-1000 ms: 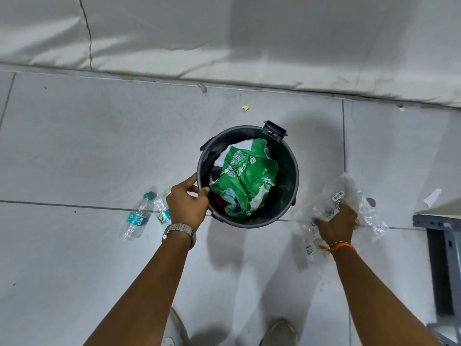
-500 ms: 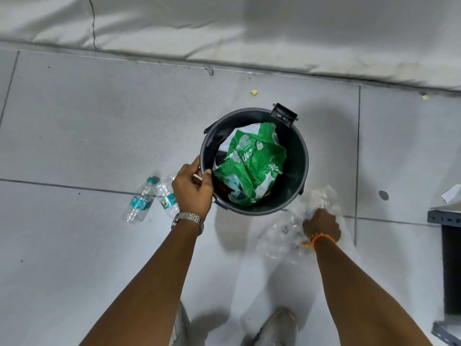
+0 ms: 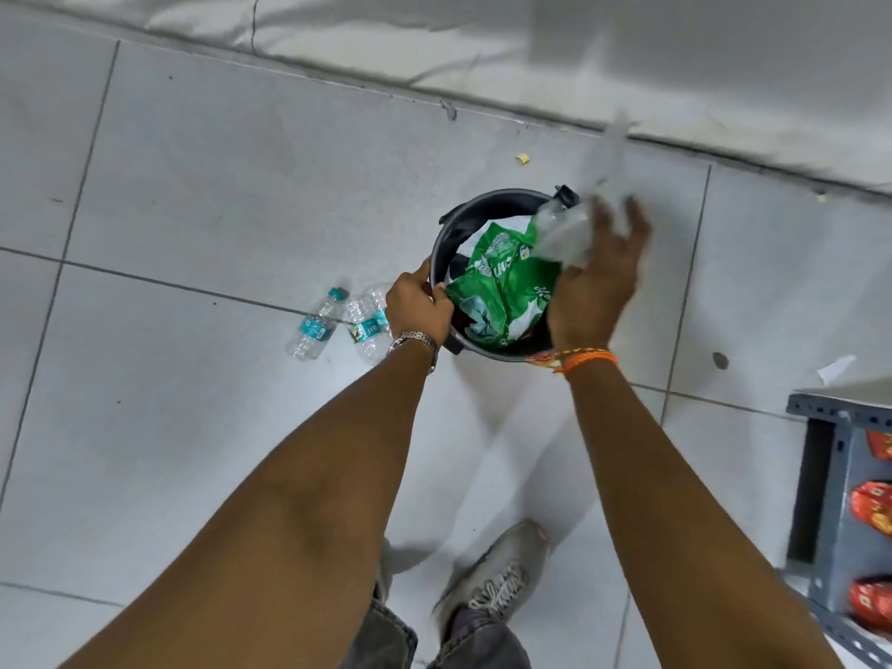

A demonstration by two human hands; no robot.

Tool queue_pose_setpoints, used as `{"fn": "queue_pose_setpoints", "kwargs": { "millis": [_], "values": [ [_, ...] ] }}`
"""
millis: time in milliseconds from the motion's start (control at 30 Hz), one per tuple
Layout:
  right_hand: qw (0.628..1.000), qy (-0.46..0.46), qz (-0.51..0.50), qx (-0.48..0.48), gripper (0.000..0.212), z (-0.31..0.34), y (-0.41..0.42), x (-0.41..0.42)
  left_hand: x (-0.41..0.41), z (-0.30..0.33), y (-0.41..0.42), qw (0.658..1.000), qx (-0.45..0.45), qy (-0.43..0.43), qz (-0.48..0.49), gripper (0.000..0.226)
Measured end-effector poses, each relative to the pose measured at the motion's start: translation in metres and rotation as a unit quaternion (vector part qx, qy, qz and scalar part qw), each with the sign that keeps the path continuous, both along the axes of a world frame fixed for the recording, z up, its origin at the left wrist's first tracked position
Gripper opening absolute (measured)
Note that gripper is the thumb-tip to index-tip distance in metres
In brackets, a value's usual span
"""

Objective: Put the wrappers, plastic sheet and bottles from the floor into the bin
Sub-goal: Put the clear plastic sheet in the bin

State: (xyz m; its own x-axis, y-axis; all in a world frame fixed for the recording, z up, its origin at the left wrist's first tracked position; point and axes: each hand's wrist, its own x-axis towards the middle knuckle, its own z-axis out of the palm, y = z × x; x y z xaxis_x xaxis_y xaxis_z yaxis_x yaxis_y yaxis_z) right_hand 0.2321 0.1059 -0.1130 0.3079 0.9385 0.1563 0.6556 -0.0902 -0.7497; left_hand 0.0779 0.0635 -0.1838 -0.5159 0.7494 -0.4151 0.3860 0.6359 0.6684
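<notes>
A round black bin (image 3: pixel 475 205) stands on the tiled floor with a crumpled green wrapper (image 3: pixel 502 287) inside. My left hand (image 3: pixel 417 309) grips the bin's near-left rim. My right hand (image 3: pixel 596 277) is over the bin's right side, blurred, holding a clear plastic sheet (image 3: pixel 569 234) that trails up and away from the fingers. Two small clear bottles with teal labels lie on the floor left of the bin: one (image 3: pixel 316 325) further left, one (image 3: pixel 367 323) partly behind my left wrist.
A grey metal shelf (image 3: pixel 820 475) with red packets stands at the right edge. A white scrap (image 3: pixel 835 369) and a dark spot lie near it. Small yellow bits lie by the wall base. My shoes (image 3: pixel 497 572) are below the bin.
My right hand has lifted the plastic sheet off the floor at the bin's right and brought it up over the bin. My left hand stays on the rim. The camera has shifted.
</notes>
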Motion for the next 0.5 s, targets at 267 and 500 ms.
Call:
{"fn": "queue_pose_setpoints", "kwargs": {
  "millis": [267,500],
  "values": [
    [0.838,-0.251,0.268,-0.403,0.047,-0.09,-0.005,-0.039,-0.01,-0.004,0.004,0.999,-0.023,-0.019,-0.028,0.037],
    [0.86,-0.094,0.276,-0.42,0.035,-0.063,0.005,-0.037,-0.015,0.0,0.007,0.997,-0.053,-0.033,-0.04,0.035]
  ]
}}
